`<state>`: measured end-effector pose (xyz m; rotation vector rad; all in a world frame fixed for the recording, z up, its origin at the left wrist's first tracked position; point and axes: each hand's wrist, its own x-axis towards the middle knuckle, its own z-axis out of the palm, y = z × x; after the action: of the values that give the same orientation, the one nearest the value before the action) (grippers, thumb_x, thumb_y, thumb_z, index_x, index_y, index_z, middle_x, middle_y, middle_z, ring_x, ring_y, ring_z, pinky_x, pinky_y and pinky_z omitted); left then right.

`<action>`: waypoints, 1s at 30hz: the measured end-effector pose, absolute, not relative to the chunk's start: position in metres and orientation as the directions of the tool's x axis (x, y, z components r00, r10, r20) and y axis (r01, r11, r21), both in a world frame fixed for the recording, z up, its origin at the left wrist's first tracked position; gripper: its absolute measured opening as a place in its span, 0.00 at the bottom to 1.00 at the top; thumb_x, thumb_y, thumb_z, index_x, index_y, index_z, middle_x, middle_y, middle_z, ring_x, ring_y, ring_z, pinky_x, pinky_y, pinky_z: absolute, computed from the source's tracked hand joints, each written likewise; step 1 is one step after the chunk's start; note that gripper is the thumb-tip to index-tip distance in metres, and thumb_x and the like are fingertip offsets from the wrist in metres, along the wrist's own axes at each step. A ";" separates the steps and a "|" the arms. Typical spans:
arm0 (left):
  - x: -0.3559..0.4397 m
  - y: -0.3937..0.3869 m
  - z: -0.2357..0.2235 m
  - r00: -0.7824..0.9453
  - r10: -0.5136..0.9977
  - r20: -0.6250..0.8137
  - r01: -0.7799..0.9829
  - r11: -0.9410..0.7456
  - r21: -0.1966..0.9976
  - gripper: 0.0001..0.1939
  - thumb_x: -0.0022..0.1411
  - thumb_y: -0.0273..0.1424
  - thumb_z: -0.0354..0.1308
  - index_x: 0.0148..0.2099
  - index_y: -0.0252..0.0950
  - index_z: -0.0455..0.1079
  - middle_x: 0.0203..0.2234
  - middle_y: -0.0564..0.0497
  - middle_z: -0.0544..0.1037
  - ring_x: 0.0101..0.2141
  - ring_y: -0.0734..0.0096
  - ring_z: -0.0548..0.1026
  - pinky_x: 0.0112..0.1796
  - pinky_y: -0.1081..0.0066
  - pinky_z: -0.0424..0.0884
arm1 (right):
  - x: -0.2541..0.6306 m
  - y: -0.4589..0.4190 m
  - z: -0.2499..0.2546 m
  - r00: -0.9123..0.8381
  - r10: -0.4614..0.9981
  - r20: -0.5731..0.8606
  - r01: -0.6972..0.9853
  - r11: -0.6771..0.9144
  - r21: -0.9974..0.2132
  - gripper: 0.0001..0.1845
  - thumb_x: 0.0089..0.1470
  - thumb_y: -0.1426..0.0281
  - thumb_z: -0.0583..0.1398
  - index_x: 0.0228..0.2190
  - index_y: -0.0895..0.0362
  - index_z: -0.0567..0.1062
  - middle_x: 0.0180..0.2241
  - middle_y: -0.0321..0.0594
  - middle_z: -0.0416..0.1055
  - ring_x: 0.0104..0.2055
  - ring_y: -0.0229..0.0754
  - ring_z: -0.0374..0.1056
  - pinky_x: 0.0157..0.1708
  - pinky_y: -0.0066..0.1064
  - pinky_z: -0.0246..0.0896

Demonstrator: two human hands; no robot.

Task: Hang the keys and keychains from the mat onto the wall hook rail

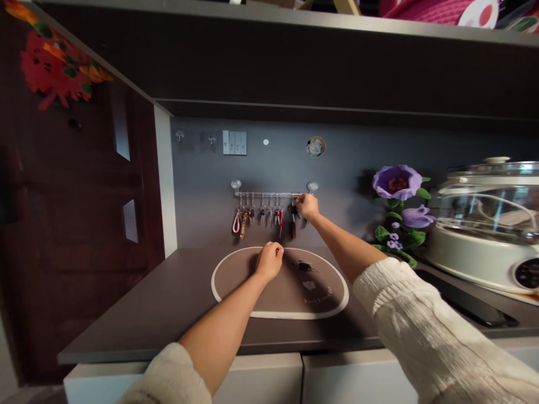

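Observation:
My right hand (309, 206) is raised to the right end of a clear rail rack (269, 194) on the grey wall. Its fingers pinch at a bunch of dark keys (293, 211) with a brown tag below. Several other key bunches hang along the rack, among them one with a pink loop strap (236, 222) and one with a red fob (281, 220). Over an oval brown mat (236, 280), my left hand (270, 261) is closed with curled fingers; anything inside them is hidden. Another set of dark keys (305, 266) lies on the mat, right of that hand.
Purple artificial flowers (397, 183) and a cream appliance with a clear cover (475, 247) stand on the right. A black phone-like slab (467, 297) lies before them. A shelf (269, 67) overhangs the counter (168, 314). Switches (234, 143) are on the wall.

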<state>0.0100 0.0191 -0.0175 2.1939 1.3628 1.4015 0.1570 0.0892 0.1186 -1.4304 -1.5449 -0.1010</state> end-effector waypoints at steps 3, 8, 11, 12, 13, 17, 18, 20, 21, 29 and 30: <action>0.010 0.020 -0.018 0.127 0.785 0.606 0.594 -0.550 0.588 0.09 0.57 0.27 0.48 0.30 0.34 0.69 0.31 0.48 0.71 0.32 0.73 0.69 0.38 0.72 0.64 | 0.158 0.089 0.114 0.195 0.709 0.678 0.783 0.304 -0.542 0.11 0.38 0.81 0.52 0.23 0.60 0.72 0.22 0.41 0.69 0.24 0.37 0.63 0.28 0.27 0.58; 0.009 0.021 -0.019 0.122 0.788 0.604 0.597 -0.544 0.589 0.09 0.56 0.27 0.48 0.30 0.34 0.70 0.31 0.48 0.71 0.32 0.72 0.69 0.38 0.72 0.64 | 0.159 0.087 0.106 0.212 0.731 0.649 0.752 0.302 -0.586 0.11 0.39 0.81 0.51 0.23 0.60 0.72 0.21 0.40 0.69 0.22 0.35 0.63 0.27 0.26 0.58; 0.009 0.021 -0.019 0.126 0.791 0.598 0.601 -0.541 0.588 0.10 0.57 0.27 0.47 0.30 0.34 0.70 0.31 0.48 0.71 0.32 0.72 0.69 0.38 0.72 0.64 | 0.159 0.087 0.101 0.222 0.736 0.640 0.721 0.318 -0.616 0.09 0.42 0.79 0.53 0.23 0.60 0.72 0.20 0.39 0.68 0.21 0.34 0.63 0.26 0.26 0.58; 0.009 0.021 -0.019 0.129 0.791 0.597 0.602 -0.541 0.587 0.10 0.57 0.27 0.47 0.30 0.34 0.70 0.31 0.48 0.71 0.32 0.72 0.69 0.39 0.72 0.64 | 0.159 0.087 0.100 0.236 0.733 0.638 0.709 0.319 -0.629 0.08 0.42 0.79 0.53 0.23 0.60 0.72 0.19 0.39 0.68 0.21 0.34 0.62 0.25 0.25 0.57; 0.009 0.021 -0.018 0.132 0.792 0.597 0.601 -0.542 0.587 0.10 0.57 0.27 0.47 0.30 0.34 0.70 0.31 0.48 0.71 0.32 0.73 0.69 0.39 0.72 0.64 | 0.159 0.087 0.098 0.252 0.730 0.636 0.696 0.320 -0.643 0.08 0.43 0.78 0.53 0.24 0.60 0.72 0.20 0.39 0.68 0.20 0.34 0.62 0.25 0.25 0.57; 0.009 0.020 -0.018 0.135 0.792 0.595 0.601 -0.543 0.587 0.10 0.56 0.26 0.47 0.30 0.34 0.70 0.31 0.48 0.71 0.33 0.73 0.69 0.39 0.73 0.64 | 0.159 0.092 0.092 0.288 0.737 0.611 0.647 0.321 -0.692 0.07 0.44 0.78 0.54 0.25 0.61 0.72 0.20 0.38 0.68 0.19 0.32 0.62 0.23 0.24 0.57; 0.009 0.020 -0.018 0.134 0.792 0.595 0.603 -0.542 0.585 0.09 0.56 0.26 0.48 0.30 0.34 0.70 0.30 0.48 0.71 0.33 0.73 0.69 0.39 0.73 0.64 | 0.160 0.094 0.091 0.285 0.737 0.613 0.645 0.325 -0.692 0.07 0.44 0.78 0.54 0.25 0.61 0.72 0.20 0.38 0.68 0.19 0.32 0.62 0.23 0.24 0.57; 0.009 0.020 -0.017 0.134 0.792 0.595 0.605 -0.541 0.584 0.09 0.56 0.26 0.48 0.30 0.34 0.70 0.30 0.48 0.71 0.32 0.73 0.69 0.39 0.73 0.65 | 0.162 0.098 0.087 0.271 0.729 0.629 0.655 0.339 -0.675 0.06 0.45 0.77 0.53 0.24 0.61 0.71 0.19 0.38 0.68 0.20 0.33 0.62 0.24 0.24 0.58; 0.009 0.020 -0.017 0.134 0.792 0.596 0.604 -0.542 0.584 0.09 0.56 0.26 0.48 0.31 0.34 0.70 0.30 0.48 0.71 0.32 0.73 0.69 0.39 0.73 0.65 | 0.163 0.100 0.086 0.263 0.720 0.642 0.662 0.349 -0.663 0.06 0.45 0.76 0.53 0.24 0.60 0.71 0.19 0.38 0.68 0.21 0.33 0.62 0.25 0.25 0.58; 0.008 0.019 -0.016 0.155 0.766 0.624 0.575 -0.584 0.573 0.09 0.56 0.26 0.49 0.30 0.34 0.70 0.29 0.49 0.71 0.31 0.74 0.68 0.37 0.72 0.65 | 0.172 0.083 0.074 0.179 0.738 0.650 0.584 0.453 -0.674 0.06 0.44 0.70 0.54 0.22 0.58 0.70 0.18 0.35 0.67 0.21 0.34 0.61 0.25 0.26 0.58; 0.007 0.019 -0.016 0.165 0.761 0.628 0.572 -0.592 0.568 0.09 0.56 0.26 0.49 0.30 0.34 0.70 0.29 0.49 0.71 0.31 0.73 0.68 0.37 0.72 0.65 | 0.172 0.080 0.071 0.158 0.751 0.641 0.560 0.467 -0.685 0.06 0.44 0.69 0.54 0.22 0.58 0.69 0.18 0.35 0.66 0.20 0.34 0.61 0.24 0.26 0.57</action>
<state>0.0072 0.0189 -0.0161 2.2369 1.3015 1.3978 0.1722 0.0795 0.0710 -1.1979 -1.5131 0.1988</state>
